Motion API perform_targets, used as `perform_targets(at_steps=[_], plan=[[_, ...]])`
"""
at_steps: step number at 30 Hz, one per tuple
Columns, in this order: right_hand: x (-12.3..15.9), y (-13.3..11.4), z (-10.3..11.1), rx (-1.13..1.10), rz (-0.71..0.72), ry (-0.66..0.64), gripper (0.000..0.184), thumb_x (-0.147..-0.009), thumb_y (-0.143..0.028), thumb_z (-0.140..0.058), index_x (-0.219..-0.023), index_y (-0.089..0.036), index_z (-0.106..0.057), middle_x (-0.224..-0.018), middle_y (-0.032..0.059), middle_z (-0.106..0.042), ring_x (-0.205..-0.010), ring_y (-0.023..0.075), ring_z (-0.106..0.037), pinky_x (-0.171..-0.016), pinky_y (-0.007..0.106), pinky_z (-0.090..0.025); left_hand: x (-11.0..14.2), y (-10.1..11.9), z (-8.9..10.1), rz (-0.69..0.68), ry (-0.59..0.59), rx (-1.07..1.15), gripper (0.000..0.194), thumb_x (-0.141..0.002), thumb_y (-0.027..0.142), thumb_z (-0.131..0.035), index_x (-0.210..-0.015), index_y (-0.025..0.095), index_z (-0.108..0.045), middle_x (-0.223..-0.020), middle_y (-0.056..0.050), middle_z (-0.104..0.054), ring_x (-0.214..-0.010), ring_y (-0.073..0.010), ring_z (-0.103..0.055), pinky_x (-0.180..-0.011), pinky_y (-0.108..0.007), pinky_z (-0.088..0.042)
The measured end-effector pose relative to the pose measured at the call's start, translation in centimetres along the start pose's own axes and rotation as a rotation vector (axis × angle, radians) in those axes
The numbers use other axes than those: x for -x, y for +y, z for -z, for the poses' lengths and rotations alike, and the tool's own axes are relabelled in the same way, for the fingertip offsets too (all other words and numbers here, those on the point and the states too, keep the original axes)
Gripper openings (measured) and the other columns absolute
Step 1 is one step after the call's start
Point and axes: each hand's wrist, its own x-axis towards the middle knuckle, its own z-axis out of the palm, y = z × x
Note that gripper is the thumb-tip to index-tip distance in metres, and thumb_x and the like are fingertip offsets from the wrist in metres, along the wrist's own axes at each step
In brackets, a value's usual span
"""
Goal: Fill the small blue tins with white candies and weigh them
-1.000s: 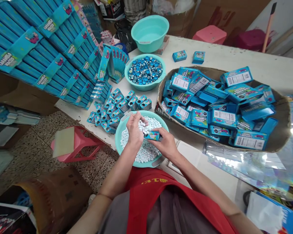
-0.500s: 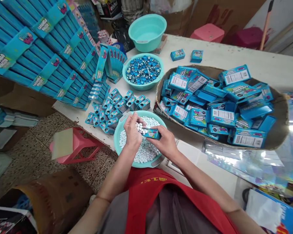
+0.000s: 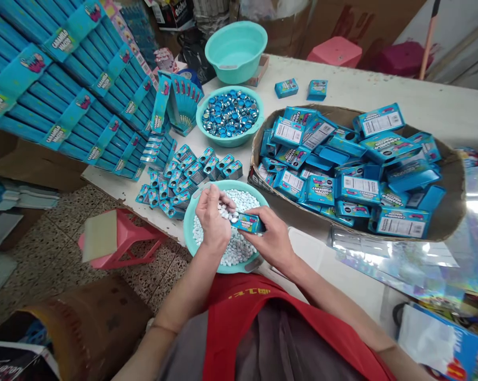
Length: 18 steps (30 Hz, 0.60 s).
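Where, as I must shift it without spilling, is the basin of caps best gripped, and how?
By the basin's rim, probably, at opposite sides with both hands from above: it is round, flared and filled with loose caps, so it should stay level.

Candies (image 3: 239,253) are held in a basin (image 3: 188,219) at the table's (image 3: 385,84) near edge, center frame, with cartons (image 3: 191,170) grouped at its upper left. Caps (image 3: 233,112) are heaped in a second basin (image 3: 230,142) above, a third basin (image 3: 235,50) placed behind. Boxes (image 3: 320,189) are piled in an open carton (image 3: 455,214) at right; two more boxes (image 3: 317,90) are set beyond. Display packs (image 3: 60,90) are stacked upper left.
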Motion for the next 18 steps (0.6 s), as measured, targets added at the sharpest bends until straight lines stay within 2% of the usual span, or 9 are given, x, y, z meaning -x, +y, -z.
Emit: perform_targets(at_steps=[5,9,13,16,18], plan=[[0.1,0.7,-0.2,0.006,-0.060,-0.035,0.023,-0.071,-0.024,-0.067,-0.094,-0.022,-0.062,-0.088,0.0039,-0.065,-0.086,0.0230,-0.062,-0.075,0.034,-0.048,0.1,-0.8,0.0,0.043,0.036,-0.041,0.037,-0.074,0.044,-0.069,-0.064,0.018,-0.045,-0.054,0.006,-0.044,-0.042,-0.0037,-0.040,-0.039,-0.017,-0.030],[0.2,1.1,-0.4,-0.050,-0.066,-0.040,0.026,-0.071,-0.024,-0.070,-0.096,-0.023,-0.062,-0.090,0.0038,-0.064,-0.089,0.0231,-0.061,-0.079,0.035,-0.048,0.4,-0.7,-0.2,0.047,-0.003,-0.066,0.037,-0.074,0.046,-0.068,-0.063,0.018,-0.046,-0.052,0.006,-0.042,-0.040,-0.0030,-0.035,-0.037,-0.018,-0.025],[0.3,1.5,-0.1,-0.187,-0.118,-0.025,0.029,-0.069,-0.030,-0.074,-0.096,-0.024,-0.064,-0.092,0.0028,-0.064,-0.091,0.0222,-0.061,-0.083,0.037,-0.048,0.4,0.2,-0.3,0.139,-0.089,-0.066,0.038,-0.074,0.048,-0.068,-0.063,0.018,-0.049,-0.050,0.006,-0.041,-0.039,-0.0034,-0.033,-0.036,-0.019,-0.021],[1.2,2.1,1.4,-0.246,-0.143,0.057,0.035,-0.064,-0.037,-0.080,-0.094,-0.024,-0.067,-0.100,0.0041,-0.062,-0.099,0.0232,-0.059,-0.090,0.040,-0.047,-0.9,0.2,1.1,0.119,-0.101,-0.111,0.040,-0.076,0.055,-0.062,-0.065,0.019,-0.050,-0.052,0.005,-0.041,-0.040,-0.0051,-0.035,-0.038,-0.019,-0.025],[2.6,2.7,3.2,-0.222,-0.180,0.119,0.036,-0.063,-0.038,-0.081,-0.094,-0.025,-0.067,-0.100,0.0044,-0.061,-0.099,0.0234,-0.059,-0.088,0.040,-0.047,-2.2,-0.6,3.2,0.058,-0.097,-0.332,0.041,-0.079,0.058,-0.055,-0.066,0.019,-0.053,-0.058,0.001,-0.049,-0.050,-0.0093,-0.047,-0.046,-0.021,-0.036]])
